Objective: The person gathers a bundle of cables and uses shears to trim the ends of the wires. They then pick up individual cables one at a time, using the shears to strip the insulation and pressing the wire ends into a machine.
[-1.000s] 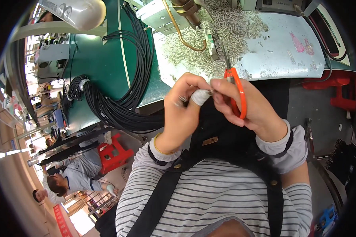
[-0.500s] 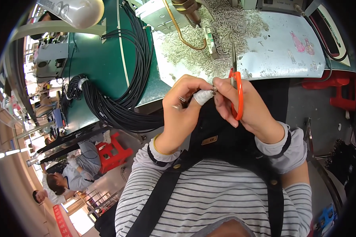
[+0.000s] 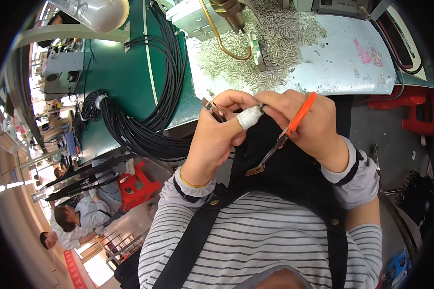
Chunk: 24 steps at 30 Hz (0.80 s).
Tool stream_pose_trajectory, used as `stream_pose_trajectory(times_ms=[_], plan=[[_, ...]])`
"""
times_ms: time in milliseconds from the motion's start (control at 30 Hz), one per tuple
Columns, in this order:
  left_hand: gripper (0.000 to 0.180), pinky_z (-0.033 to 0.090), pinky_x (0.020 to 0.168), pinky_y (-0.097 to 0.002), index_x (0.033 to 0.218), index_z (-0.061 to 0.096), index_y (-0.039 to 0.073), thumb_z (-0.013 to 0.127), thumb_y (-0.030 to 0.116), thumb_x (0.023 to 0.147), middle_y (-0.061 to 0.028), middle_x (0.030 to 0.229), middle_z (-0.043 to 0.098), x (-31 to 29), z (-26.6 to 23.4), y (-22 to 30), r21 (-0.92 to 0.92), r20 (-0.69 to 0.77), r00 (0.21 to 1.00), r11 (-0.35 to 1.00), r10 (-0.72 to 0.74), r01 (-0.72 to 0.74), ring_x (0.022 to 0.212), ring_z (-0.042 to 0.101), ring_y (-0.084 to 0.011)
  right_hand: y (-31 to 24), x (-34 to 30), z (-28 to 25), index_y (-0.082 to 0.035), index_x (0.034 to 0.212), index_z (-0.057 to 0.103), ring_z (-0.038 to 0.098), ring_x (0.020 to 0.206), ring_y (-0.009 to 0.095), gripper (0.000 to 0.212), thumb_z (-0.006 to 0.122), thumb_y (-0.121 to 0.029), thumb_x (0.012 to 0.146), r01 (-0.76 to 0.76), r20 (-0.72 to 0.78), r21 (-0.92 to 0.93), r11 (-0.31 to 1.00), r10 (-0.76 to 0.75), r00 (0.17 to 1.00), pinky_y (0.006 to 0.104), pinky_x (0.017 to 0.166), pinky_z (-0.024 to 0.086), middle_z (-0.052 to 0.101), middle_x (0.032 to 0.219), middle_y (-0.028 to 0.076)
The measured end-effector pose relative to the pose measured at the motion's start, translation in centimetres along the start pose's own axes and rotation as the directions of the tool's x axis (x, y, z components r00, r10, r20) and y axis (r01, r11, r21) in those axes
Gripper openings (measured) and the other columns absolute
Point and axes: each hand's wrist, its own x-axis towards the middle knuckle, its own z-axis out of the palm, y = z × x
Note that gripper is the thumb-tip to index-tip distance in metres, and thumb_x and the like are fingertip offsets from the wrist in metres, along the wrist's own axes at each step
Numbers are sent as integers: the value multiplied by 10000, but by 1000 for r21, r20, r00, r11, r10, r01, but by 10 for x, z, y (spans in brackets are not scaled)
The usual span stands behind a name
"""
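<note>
My left hand [image 3: 208,142] is closed in front of my apron, its thumb wrapped in white tape [image 3: 250,117]. Dark cable ends [image 3: 215,111] with small metal tips poke out between its thumb and fingers. My right hand [image 3: 318,130] has orange-handled scissors [image 3: 301,115] hooked on it, the blades slanting down toward my apron. The fingertips of both hands meet at a small metallic piece [image 3: 261,107], mostly covered by the fingers. Whether that piece belongs to one of the cables, I cannot tell.
Small metal pins [image 3: 275,48] lie heaped on the pale work plate [image 3: 342,62], beneath a machine head [image 3: 229,14]. Left of it, a bundle of black cables [image 3: 144,139] trails over the green table [image 3: 115,72]. Red stools [image 3: 137,185] and other people are beyond.
The scissors have swung from pointing away from me to pointing down toward my apron. My right hand has rolled over, knuckles up. The cable ends in my left hand show more plainly.
</note>
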Motion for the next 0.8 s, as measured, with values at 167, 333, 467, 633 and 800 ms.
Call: stream_pose_trajectory(times_ms=[167,333,467,633,800], plan=[[194,294,439,-148,909,534,27,599,-32,736,-1,747,533,2,2,-20,662,155,758,503,633,-555,553,429,-3,-7,-4,5,-42,825,549,515,462,166,111,609,-53,732,78,-27,-114,990,-81,996,241,418,389,573,688,52],[173,327,494,-135,888,549,8,591,-54,732,-19,799,564,-3,10,-14,543,-50,832,714,552,-441,628,471,-10,-19,-5,11,7,793,525,549,523,114,67,557,-51,800,-486,252,803,344,544,801,206,463,432,579,693,70],[187,367,545,-136,905,540,-16,582,-73,732,-44,840,581,-4,1,-5,125,-23,989,982,146,-142,692,519,-35,-16,-9,7,21,769,514,574,566,120,102,548,-65,812,-470,228,789,395,522,822,205,489,449,576,688,80],[168,425,645,-163,904,535,-32,571,-69,744,-71,872,589,-5,6,-3,70,-22,980,978,198,-196,762,556,-74,-19,-15,-3,17,733,511,574,511,153,158,605,-105,768,-585,367,316,747,472,801,233,464,430,551,578,83],[166,442,727,-194,902,535,-30,578,-61,744,-79,882,591,-6,7,-4,135,2,964,955,266,-264,796,568,-103,-26,-19,3,-3,665,499,529,423,194,216,647,-150,724,-590,373,99,802,519,769,290,412,391,480,466,91]])
